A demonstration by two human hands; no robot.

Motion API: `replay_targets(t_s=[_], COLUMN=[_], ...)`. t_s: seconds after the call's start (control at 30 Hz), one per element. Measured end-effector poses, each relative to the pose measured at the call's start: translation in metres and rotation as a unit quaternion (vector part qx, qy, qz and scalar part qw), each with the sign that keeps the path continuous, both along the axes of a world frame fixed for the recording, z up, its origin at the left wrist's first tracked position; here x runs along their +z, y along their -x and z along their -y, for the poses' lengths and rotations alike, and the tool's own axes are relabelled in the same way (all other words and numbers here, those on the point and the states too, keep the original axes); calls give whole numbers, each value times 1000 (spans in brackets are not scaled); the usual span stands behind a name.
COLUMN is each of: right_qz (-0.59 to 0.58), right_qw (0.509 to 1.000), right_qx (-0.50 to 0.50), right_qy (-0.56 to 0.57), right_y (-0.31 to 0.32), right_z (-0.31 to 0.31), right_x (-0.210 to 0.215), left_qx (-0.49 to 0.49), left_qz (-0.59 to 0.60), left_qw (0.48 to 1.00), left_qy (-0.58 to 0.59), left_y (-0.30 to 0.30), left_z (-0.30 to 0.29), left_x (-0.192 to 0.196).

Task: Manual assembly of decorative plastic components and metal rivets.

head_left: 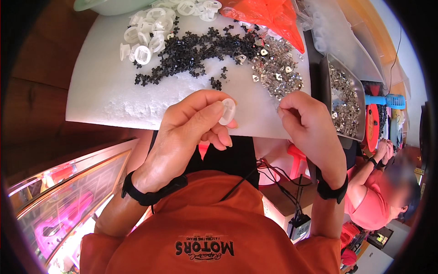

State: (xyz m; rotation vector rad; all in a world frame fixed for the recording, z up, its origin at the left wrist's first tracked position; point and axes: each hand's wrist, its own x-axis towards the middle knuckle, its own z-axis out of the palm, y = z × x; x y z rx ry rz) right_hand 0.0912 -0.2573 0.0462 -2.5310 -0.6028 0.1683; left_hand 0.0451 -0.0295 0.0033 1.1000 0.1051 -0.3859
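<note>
My left hand (182, 125) pinches a small round translucent white plastic piece (227, 112) between thumb and fingers, above the near edge of a white foam board (98, 91). To the right, my right hand (310, 121) has its thumb and fingertips pressed together beside a heap of small shiny metal parts (276, 68). Whatever lies between those fingertips is too small to make out. Beyond my left hand, small black cross-shaped parts (189, 52) are spread in a band across the board. More round white plastic pieces (148, 29) are piled at its far left.
A red plastic bag (269, 18) covers the board's far right corner. At right stands a metal tray (325, 82) of small metal parts, with a blue handheld fan (394, 101) past it. A pale green bowl (114, 7) sits far left. Another person (372, 201) is at right.
</note>
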Motion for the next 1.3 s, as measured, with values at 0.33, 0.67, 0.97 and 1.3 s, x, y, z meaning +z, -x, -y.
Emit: replay_targets(t_s=[0.33, 0.67, 0.97, 1.3], right_qz=[-155, -77, -46, -81], right_qw=[979, 989, 990, 977], right_qx=[-21, 58, 69, 2], right_qy=[-132, -112, -118, -198], right_y=[-15, -28, -35, -32], right_z=[0, 17, 15, 6], right_x=[19, 11, 10, 9], left_qx=[-108, -131, -46, -19], left_qz=[-23, -27, -54, -44], left_qw=[994, 987, 997, 998], left_qy=[-17, -84, -31, -35], left_y=[-26, -51, -60, -57], left_z=[29, 54, 62, 58], left_x=[10, 25, 19, 25])
